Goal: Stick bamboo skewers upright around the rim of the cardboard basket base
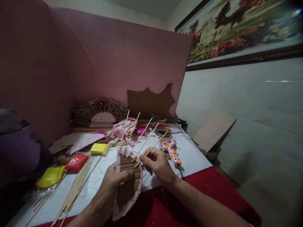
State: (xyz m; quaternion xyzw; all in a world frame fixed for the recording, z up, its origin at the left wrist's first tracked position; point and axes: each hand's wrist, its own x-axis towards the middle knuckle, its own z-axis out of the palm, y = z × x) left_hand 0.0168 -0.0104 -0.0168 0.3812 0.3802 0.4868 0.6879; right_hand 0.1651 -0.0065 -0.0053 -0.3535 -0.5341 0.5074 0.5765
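My left hand (115, 178) grips a half-round cardboard piece (127, 189) by its straight side, thumb across the brown face. Pink-and-white cloth is folded over the edge of that piece. Several thin wooden sticks (135, 127) fan upward from its curved rim. Between the thumb and fingers of my right hand (155, 162) is the lower part of the rightmost stick (156, 143), its end over the cardboard near the rim. A flower-patterned glue gun (172, 151) lies on the white sheet just beyond my right hand.
Yellow clay packs (50, 177), a red pack (76, 162) and loose sticks (77, 183) lie at left. Behind are crumpled cloth (121, 129), a decorated fan-shaped piece (101, 113) and a jagged cardboard sheet (150, 102). Red cloth (213, 192) covers the front edge.
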